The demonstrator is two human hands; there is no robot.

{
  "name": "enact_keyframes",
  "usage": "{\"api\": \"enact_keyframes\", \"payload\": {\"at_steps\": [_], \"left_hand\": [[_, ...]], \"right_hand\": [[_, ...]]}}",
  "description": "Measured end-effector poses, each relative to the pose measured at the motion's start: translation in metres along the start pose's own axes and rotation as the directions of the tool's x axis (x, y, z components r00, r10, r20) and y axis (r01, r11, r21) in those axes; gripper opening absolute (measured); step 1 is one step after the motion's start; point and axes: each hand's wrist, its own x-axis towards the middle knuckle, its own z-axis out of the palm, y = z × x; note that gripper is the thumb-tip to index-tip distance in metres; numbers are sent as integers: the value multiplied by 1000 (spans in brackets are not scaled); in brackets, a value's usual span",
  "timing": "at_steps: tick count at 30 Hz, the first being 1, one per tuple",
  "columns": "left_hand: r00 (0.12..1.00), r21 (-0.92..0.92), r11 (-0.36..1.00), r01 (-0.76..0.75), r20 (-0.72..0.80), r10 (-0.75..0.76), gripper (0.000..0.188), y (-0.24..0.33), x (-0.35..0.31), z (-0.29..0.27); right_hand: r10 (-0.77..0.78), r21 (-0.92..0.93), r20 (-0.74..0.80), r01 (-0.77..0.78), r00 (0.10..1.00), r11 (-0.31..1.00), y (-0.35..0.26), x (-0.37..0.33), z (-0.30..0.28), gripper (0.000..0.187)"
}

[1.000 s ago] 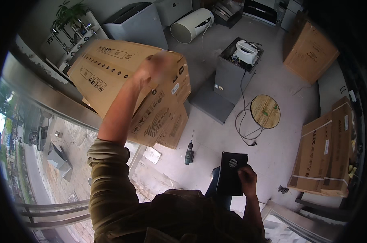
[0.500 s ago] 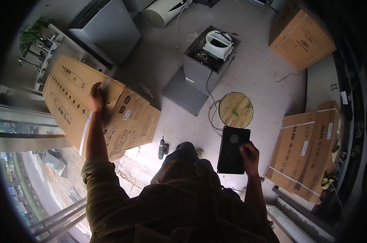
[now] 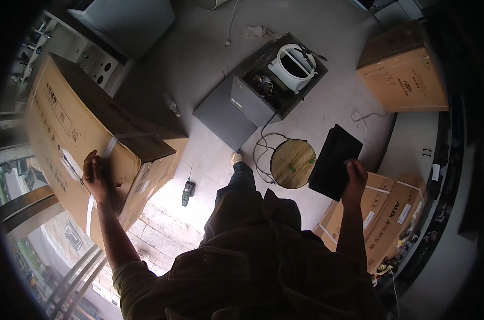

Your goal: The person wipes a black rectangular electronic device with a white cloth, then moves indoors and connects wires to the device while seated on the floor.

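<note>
My right hand [image 3: 355,180] grips the near right edge of a flat black rectangular panel [image 3: 335,162], which is held tilted in the air just right of the round stool. Over the side of a big cardboard box [image 3: 66,125] at the left is my left hand [image 3: 95,178], its fingers stretched out and slightly bent with nothing in them. Whether it touches the cardboard, I cannot tell. A white strap [image 3: 90,213] runs round that box, close to my left wrist.
Ahead stands an opened grey metal cabinet [image 3: 252,104] with wiring and a white ring-shaped part [image 3: 294,69]. A round wooden-topped stool [image 3: 292,164] has a looped cable beside it. A cordless drill [image 3: 187,193] is on the floor; cartons [image 3: 405,80] stand at right.
The view has shifted, and one foot now shows further forward. My right hand has carried the black panel up and rightward, tilting it. My left hand sits lower and further left in the picture.
</note>
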Motion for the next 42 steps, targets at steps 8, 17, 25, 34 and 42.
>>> {"api": "enact_keyframes", "payload": {"at_steps": [8, 17, 25, 34, 42], "left_hand": [[991, -197, 977, 84, -87, -103, 23, -12, -1, -8], [964, -251, 954, 165, -163, -210, 23, -2, -2, 1], [768, -523, 840, -146, -595, -237, 24, 3, 19, -17], [334, -523, 789, -322, -843, -422, 28, 25, -55, -21], [335, 297, 949, -111, -887, 317, 21, 132, -22, 88]], "right_hand": [[-105, -127, 25, 107, 994, 986, -42, 72, 36, 37], [-220, -127, 152, 240, 964, 962, -71, 142, 94, 34], [-247, 100, 516, 229, 820, 968, -67, 244, 176, 34], [-318, 95, 733, 372, 601, 923, -26, 371, 204, 34], [-353, 209, 749, 306, 560, 929, 16, 410, 221, 25]]}}
